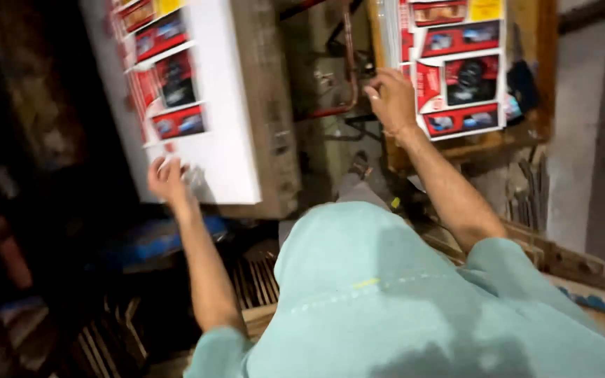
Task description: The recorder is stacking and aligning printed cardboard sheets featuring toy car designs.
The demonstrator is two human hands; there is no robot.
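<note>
White carton (229, 150), frame left, w/ red-and-black printed panels on its face: long axis runs top to bottom of frame, tilted so the top leans left. We've got left hand (168, 180) at its lower left corner, fingers spread flat on it, no clamp. Right hand (391, 98) is curled round the left edge of second carton (456, 66), upper right, same print. Motion blur, finer detail unclear.

Open gap between the white carton (225, 140) and the stack of red-and-white boxes (456, 70), narrowed by a worn board (271, 119) on the carton's right edge, red pipe (348, 63) crossing the gap's back, dark cluttered room lower left
</note>
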